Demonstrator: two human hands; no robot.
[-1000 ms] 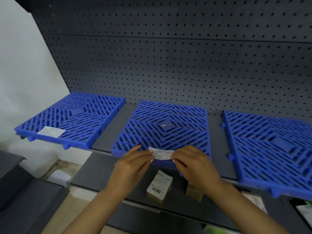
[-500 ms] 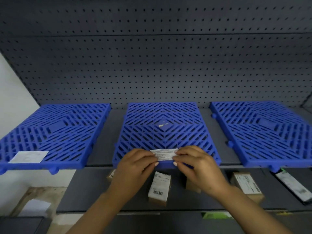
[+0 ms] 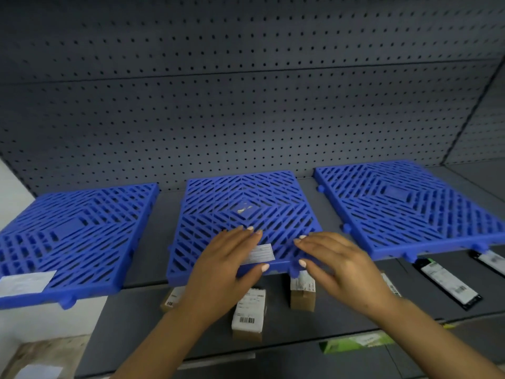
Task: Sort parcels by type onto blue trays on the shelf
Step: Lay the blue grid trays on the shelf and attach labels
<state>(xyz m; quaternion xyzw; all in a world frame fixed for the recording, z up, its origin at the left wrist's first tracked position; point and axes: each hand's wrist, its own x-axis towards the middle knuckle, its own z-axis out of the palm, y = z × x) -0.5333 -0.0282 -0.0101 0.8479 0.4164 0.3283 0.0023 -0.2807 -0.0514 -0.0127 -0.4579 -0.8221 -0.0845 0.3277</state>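
Three blue trays sit along the shelf [image 3: 153, 242]: the left tray [image 3: 82, 242] carries one white label, the right tray [image 3: 410, 209] lies bare. On the middle tray [image 3: 246, 203] both hands lie flat, fingers spread, clamped on nothing; the left hand [image 3: 229, 263] presses a paper label [image 3: 261, 253], the right hand [image 3: 336, 261] just beside it. Below, the cardboard parcels [image 3: 247, 315] look light and stiff, best taken by their long sides.
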